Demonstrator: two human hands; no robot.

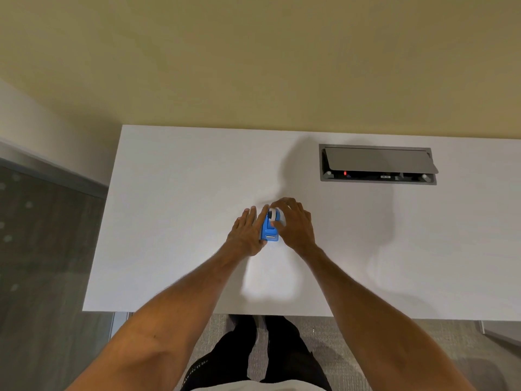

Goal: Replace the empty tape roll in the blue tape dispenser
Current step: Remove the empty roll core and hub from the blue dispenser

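The blue tape dispenser point(269, 230) stands on the white table point(174, 210), near its middle. My left hand point(248, 231) lies against the dispenser's left side with the thumb at its near end and the fingers stretched along it. My right hand point(294, 221) curls over the dispenser's far right part, fingertips on a whitish tape roll point(273, 214) that sits in the top of the dispenser. Most of the roll is hidden under my fingers.
A grey recessed power box point(377, 165) with its lid tilted up sits in the table at the back right. The table's left edge point(101, 221) drops to a dark carpet. A yellow wall stands behind the table.
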